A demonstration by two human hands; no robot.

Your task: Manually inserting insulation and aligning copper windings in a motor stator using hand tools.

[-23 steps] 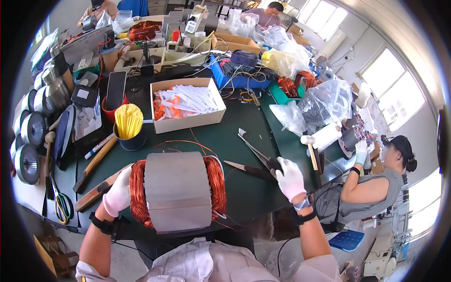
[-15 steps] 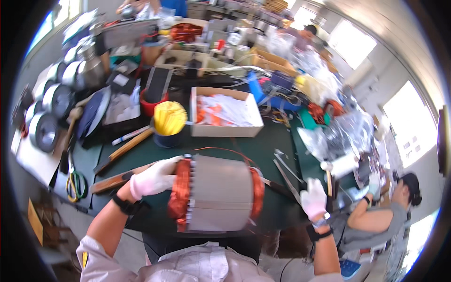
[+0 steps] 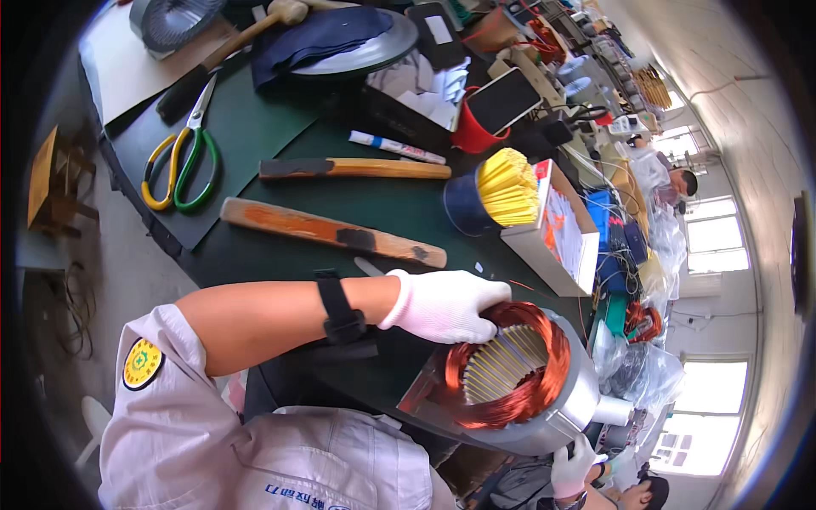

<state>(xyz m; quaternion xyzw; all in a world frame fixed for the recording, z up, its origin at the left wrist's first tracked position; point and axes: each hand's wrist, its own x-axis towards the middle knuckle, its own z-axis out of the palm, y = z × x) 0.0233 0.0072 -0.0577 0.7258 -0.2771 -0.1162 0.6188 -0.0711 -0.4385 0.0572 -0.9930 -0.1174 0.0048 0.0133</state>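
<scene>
Head view, single frame. Stator [image 3: 510,382], a grey steel body with copper winding at its end, is seen at lower centre-right of the frame, tilted, its open end turned toward the camera. Left hand [image 3: 446,304], in a white glove, is laid over the top of the copper coil, fingers curled on its rim: grasping the stator. Right hand [image 3: 571,466], also gloved, is seen at the lower edge beneath the stator's far end; whether it grips or only props cannot be told.

Whether the stator rests on the green tabletop [image 3: 255,136] or is carried clear of it cannot be told.

Risks judged: the body looks heavy and is tilted, so a slip of the glove on the smooth winding could let it roll or drop. Pressure on the coil could bend or scuff the wire. A wooden stick [image 3: 331,231] and a cup of yellow strips [image 3: 493,197] lie near, upper centre, and could be knocked if the stator swings.
</scene>
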